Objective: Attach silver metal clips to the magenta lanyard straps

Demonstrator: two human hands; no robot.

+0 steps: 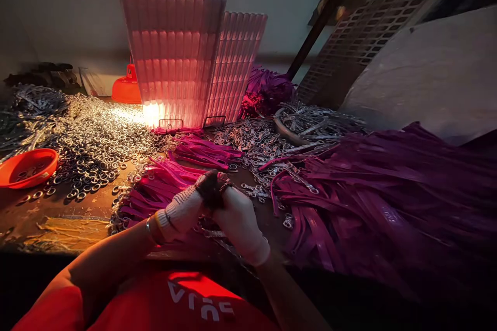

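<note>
My left hand (182, 209), in a white knit glove with dark, stained fingertips, is closed. Against it presses my right hand (241, 220), also gloved and closed, over the front part of the table. Whatever is between the fingers is hidden by the dark gloves. Just under the hands shows a length of silver metal chain (218, 235); I cannot tell whether it is held. Left of my hands lies a bundle of magenta straps (149, 194) with metal rings at their ends. Another magenta bundle (205, 151) lies beyond the hands.
A heap of metal rings and clasps (93, 134) covers the left, beside an orange bowl (29, 168). Behind stand ribbed translucent panels (174, 57) and a lit orange lamp (127, 88). Purple straps (373, 191) pile up right, near a basin of chains (310, 121).
</note>
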